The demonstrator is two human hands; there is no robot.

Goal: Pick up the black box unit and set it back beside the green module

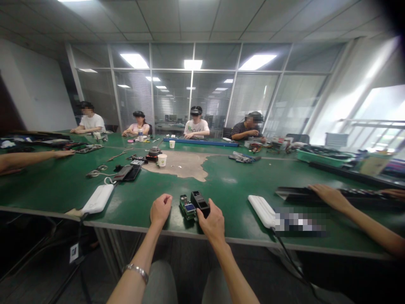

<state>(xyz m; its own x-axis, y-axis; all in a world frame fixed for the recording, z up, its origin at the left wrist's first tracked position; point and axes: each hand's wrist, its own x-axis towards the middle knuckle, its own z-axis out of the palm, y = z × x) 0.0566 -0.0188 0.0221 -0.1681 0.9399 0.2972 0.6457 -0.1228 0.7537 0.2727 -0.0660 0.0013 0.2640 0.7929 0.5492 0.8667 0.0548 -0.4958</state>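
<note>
Near the table's front edge, my right hand point(212, 221) has its thumb and fingers around the lower end of a black plastic casing point(199, 201) with rectangular openings. Just left of it, a small green circuit board point(187, 208) with a bluish screen lies on the table, apart from my left hand. That left hand point(160, 210) rests on the tabletop with its fingers curled into a loose fist. I see nothing in it, though the palm side is hidden.
White power banks point(98, 198) point(262, 210) lie on either side of the green table point(234, 185). Paper cups point(162, 160) stand beyond the hands. A co-worker's hand point(330, 196) touches a black metal strip at right; another's arm point(34, 160) reaches in from the left. Several people sit opposite.
</note>
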